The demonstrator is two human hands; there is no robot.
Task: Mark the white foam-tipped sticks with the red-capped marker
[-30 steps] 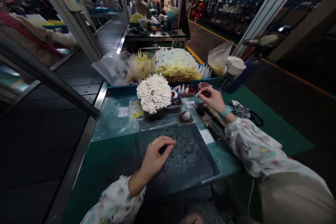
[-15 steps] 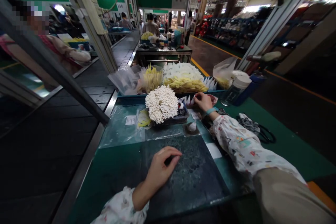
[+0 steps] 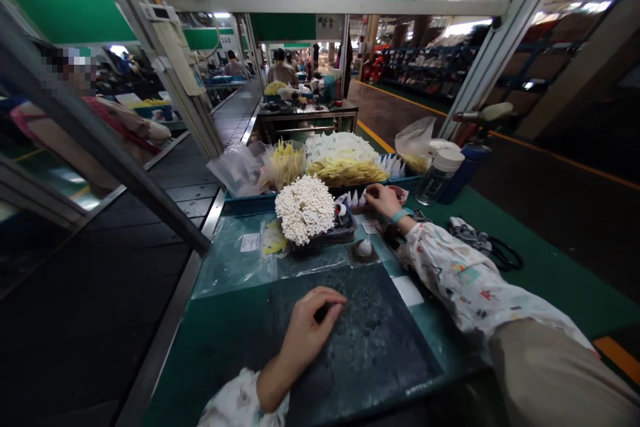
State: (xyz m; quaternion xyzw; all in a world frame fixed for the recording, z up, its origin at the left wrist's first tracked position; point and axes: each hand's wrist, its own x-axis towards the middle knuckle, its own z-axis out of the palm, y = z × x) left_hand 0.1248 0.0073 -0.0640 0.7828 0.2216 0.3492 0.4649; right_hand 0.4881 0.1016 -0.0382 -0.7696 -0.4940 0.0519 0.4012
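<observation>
Right-hand fingers (image 3: 376, 191) bend beside white cones (image 3: 355, 199), near an illegible label (image 3: 371, 227).

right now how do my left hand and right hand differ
Your left hand is over the dark mat, nearer the camera; your right hand reaches farther out, beside the white cones. The left hand's wrist is bare, whereas the right hand's wears a teal band. Both have printed white sleeves.
</observation>
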